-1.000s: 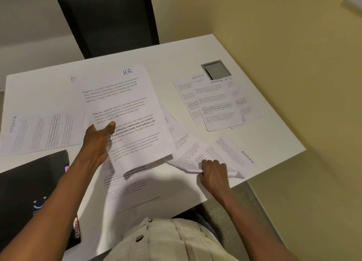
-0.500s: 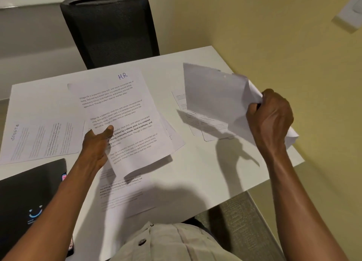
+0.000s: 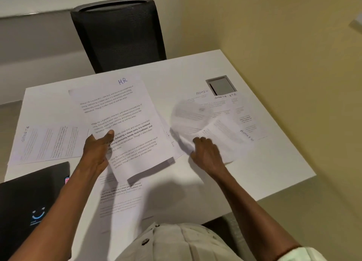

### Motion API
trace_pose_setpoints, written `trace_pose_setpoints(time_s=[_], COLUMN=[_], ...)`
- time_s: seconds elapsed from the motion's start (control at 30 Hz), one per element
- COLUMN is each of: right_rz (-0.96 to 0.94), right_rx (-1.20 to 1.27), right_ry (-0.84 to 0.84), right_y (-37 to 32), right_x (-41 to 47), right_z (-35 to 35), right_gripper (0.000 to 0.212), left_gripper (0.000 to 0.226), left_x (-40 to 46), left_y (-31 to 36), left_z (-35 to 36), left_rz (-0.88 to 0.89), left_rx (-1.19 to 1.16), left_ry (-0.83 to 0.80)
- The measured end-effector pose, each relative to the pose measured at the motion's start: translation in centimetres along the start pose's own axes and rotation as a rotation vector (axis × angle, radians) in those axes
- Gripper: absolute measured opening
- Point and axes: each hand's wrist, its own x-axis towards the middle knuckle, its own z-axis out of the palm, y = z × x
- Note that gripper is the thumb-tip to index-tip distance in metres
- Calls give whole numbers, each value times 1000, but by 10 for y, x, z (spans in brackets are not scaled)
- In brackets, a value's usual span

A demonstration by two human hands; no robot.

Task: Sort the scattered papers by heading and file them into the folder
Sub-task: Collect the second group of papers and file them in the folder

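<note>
My left hand (image 3: 96, 153) grips a stack of printed sheets headed HR (image 3: 125, 111), thumb on top, tilted above the white table (image 3: 270, 168). To its right, my right hand (image 3: 207, 155) grips the near corner of a few loose printed sheets (image 3: 221, 131); one of them curls up, blurred. They lie over the near edge of a pile (image 3: 244, 111) showing the headings ADMIN and SPORTS. A sheet headed SPORTS (image 3: 49, 143) lies flat at the left. Another printed sheet (image 3: 121, 200) lies at the front edge under my left arm. A black flat cover with a smiley mark (image 3: 29, 202), maybe the folder, sits at the front left.
A black mesh chair (image 3: 121, 35) stands behind the table's far edge. A square grey cable hatch (image 3: 221, 85) is set in the table near the right pile. A yellow wall runs close along the table's right side.
My right hand lifted the loose sheets from the front of the table, swung them up to the right, and now has them down on the right pile. The HR stack has stayed in my left hand.
</note>
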Motion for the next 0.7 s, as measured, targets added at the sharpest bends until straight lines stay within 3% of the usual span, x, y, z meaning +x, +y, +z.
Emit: trace_pose_setpoints(time_s=[0.1, 0.2, 0.27, 0.33, 0.43, 0.57, 0.7], right_rz=[2, 25, 45, 144, 490, 828, 867], right_rx=[41, 165, 147, 49, 44, 233, 286], right_ry=[-344, -515, -461, -245, -91, -128, -195], right_y=[10, 23, 34, 48, 79, 131, 150], right_x=[2, 6, 8, 11, 20, 32, 41], right_z=[31, 44, 49, 51, 43, 42, 45], right_gripper=[65, 69, 62, 54, 69, 96, 93], left_gripper=[24, 18, 18, 19, 24, 35, 35], left_x=[2, 4, 3, 3, 3, 3, 4], left_y=[1, 3, 2, 0, -4, -7, -11], left_z=[3, 7, 11, 16, 23, 37, 52], left_rz=[2, 5, 19, 24, 13, -16, -33], left_rx=[-10, -16, -15, -6, 14, 31, 32], left_ry=[3, 5, 1, 3, 25, 61, 56])
